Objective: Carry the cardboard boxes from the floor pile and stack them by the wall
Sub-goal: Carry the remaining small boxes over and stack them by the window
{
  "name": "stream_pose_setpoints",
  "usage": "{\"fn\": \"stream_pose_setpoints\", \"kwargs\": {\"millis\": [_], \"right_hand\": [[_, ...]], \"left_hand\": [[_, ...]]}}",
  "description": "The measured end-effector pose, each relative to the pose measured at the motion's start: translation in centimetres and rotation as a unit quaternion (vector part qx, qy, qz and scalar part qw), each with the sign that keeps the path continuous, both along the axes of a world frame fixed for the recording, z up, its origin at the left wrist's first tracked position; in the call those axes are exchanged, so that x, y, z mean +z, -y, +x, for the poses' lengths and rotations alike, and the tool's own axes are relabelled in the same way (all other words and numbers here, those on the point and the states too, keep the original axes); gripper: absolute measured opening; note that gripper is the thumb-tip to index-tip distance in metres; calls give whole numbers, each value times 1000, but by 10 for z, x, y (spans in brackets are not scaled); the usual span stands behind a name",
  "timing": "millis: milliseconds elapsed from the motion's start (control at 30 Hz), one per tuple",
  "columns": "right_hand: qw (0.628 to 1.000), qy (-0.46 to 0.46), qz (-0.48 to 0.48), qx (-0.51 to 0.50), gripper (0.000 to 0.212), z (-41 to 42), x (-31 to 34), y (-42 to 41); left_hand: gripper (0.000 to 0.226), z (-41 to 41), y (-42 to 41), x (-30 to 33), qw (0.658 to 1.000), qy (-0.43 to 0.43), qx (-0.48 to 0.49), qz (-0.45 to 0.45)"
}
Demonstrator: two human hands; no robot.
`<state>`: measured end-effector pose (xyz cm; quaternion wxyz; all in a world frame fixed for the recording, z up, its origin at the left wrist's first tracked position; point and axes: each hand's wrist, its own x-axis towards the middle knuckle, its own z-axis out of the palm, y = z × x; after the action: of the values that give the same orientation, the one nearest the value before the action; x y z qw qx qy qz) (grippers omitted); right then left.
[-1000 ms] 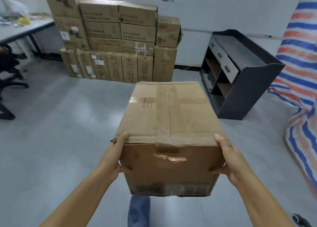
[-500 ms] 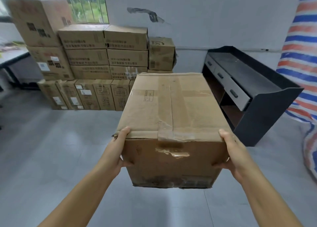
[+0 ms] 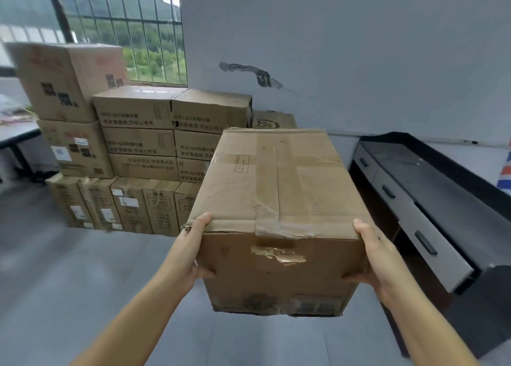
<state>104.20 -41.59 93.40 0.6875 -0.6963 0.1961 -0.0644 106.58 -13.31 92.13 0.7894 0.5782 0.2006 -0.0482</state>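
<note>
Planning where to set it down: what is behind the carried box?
Behind the carried box stands the stack of boxes by the wall; its right end, with a small box, is mostly covered.

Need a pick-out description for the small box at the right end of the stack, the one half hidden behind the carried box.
Start at the barred window and drop to the stack of brown cardboard boxes against the grey wall. Follow its top row right, just past the end. The small brown cardboard box sits lower and stands alone, bears a round printed logo, and is partly hidden behind the carried box.
</note>
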Motion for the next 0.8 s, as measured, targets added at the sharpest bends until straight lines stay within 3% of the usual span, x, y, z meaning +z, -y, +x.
{"fn": "stream_pose_setpoints", "kwargs": {"millis": [367, 600, 800], "right_hand": [[994, 106, -35, -5, 38, 255, 74, 58], [983, 178, -34, -30, 46, 434, 113, 64], [978, 201, -39, -41, 39, 572, 147, 66]], "left_hand": [[41, 269, 53, 62, 995, 96, -10, -38], [17, 463, 63, 105, 983, 176, -30, -49], [19, 615, 63, 142, 976, 207, -54, -49]]}}
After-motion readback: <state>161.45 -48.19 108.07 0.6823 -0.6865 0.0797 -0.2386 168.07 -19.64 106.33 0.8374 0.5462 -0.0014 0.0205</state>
